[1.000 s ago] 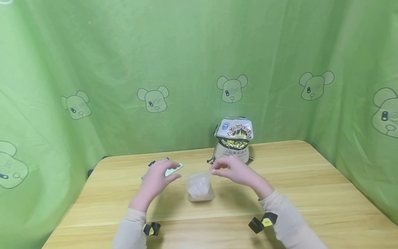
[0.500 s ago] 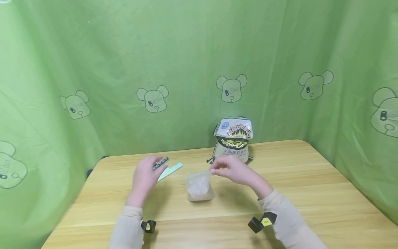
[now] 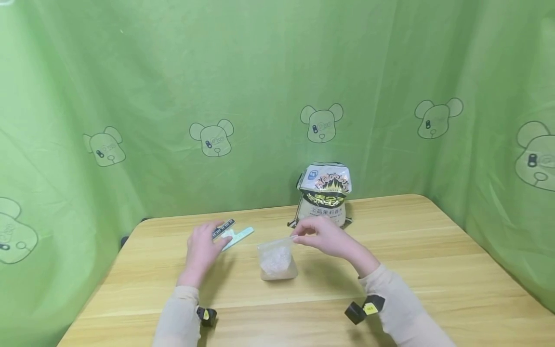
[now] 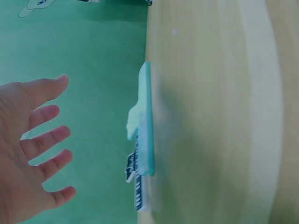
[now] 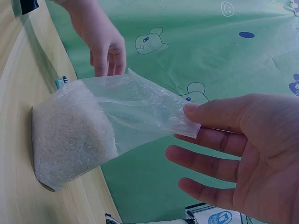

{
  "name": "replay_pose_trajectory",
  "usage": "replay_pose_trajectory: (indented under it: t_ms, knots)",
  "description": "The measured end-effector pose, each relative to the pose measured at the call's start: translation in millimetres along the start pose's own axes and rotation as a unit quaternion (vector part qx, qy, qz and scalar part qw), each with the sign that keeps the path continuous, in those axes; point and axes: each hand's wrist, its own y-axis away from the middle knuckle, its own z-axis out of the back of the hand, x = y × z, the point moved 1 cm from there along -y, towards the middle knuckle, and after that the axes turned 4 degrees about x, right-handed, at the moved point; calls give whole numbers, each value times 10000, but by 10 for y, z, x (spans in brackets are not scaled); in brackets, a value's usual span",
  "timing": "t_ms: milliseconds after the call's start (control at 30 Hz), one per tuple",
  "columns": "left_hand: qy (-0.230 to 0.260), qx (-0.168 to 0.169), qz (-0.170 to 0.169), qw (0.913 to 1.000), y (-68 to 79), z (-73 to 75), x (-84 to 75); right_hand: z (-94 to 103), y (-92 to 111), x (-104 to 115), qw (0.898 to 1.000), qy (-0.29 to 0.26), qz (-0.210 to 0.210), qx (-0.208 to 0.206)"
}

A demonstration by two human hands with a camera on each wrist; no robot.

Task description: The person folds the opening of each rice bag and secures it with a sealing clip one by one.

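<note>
A clear plastic bag (image 3: 277, 264) with white rice (image 5: 74, 135) in its lower part stands on the table. My right hand (image 3: 323, 237) pinches one top corner of it between thumb and index finger, the other fingers stretched out. The top of the bag is drawn up flat. Over at the left, my left hand (image 3: 203, 248) is held above a mint-green clip (image 3: 241, 235) and a black-and-white clip with a piano-key pattern (image 3: 224, 227). In the left wrist view its fingers (image 4: 49, 140) are spread, apart from both clips. The two clips lie side by side, overlapping in that view.
A printed rice sack (image 3: 325, 197) stands at the back of the wooden table (image 3: 412, 260), behind my right hand. Green curtains (image 3: 260, 72) with bear-head drawings hang around the back and sides.
My left hand has left the bag's other top corner area and moved left and down over the clips, which now show more. My right hand keeps its pinch on the bag.
</note>
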Motion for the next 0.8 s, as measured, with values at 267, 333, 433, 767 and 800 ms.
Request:
replay_pose_trajectory:
  t_ms: [267, 333, 433, 767, 800]
  knots:
    - [661, 530, 136, 9963, -36, -133, 109, 4, -1, 6, 10000, -4, -29, -17]
    - [949, 727, 163, 9927, -34, -156, 126, 4, 0, 7, 10000, -8, -44, -19]
    - [1381, 996, 301, 9849, -26, -177, 140, 1, -1, -1, 10000, 24, -12, -18]
    - [1984, 1399, 590, 9683, -29, -278, 248, -10, 2, -15, 10000, 31, 36, -20]
    - [1995, 1408, 618, 9678, -32, -292, 256, -12, 4, -17, 10000, 19, 32, -13]
